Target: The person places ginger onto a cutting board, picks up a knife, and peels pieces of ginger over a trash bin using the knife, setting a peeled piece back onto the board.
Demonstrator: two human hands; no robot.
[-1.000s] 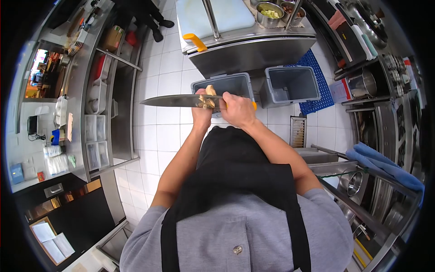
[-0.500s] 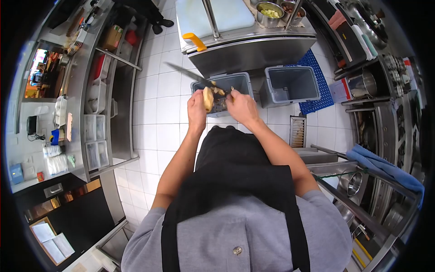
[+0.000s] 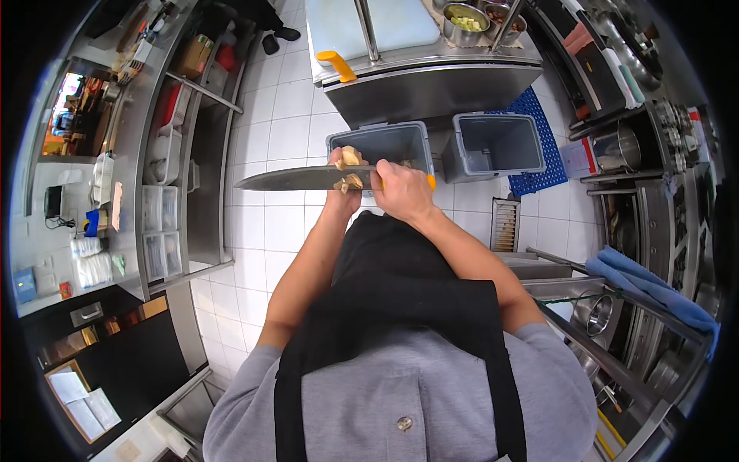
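In my left hand (image 3: 343, 202), with its fingers closed, is a knobby, pale yellow piece of ginger (image 3: 350, 156). My right hand (image 3: 405, 191) is wrapped round the yellow handle of a large kitchen knife (image 3: 285, 179). The long blade points left and lies across the ginger, whose knobs show on both sides of it. Part of my left hand is hidden behind the blade and the ginger. Both hands are over the near side of a grey plastic bin (image 3: 422, 138) on the floor.
A second grey bin (image 3: 500, 171) stands to the right by a blue mat (image 3: 531, 115). Ahead, a steel counter (image 3: 431, 91) bears a white cutting board (image 3: 408, 27), another yellow handle (image 3: 336, 65) and a bowl of cut pieces (image 3: 465, 32). Another person's shoes (image 3: 279, 38) show at the upper left.
The knife has swung from slanting up and left to nearly level, its blade now across the ginger. My right hand has moved slightly down, and the ginger has turned in my left hand.
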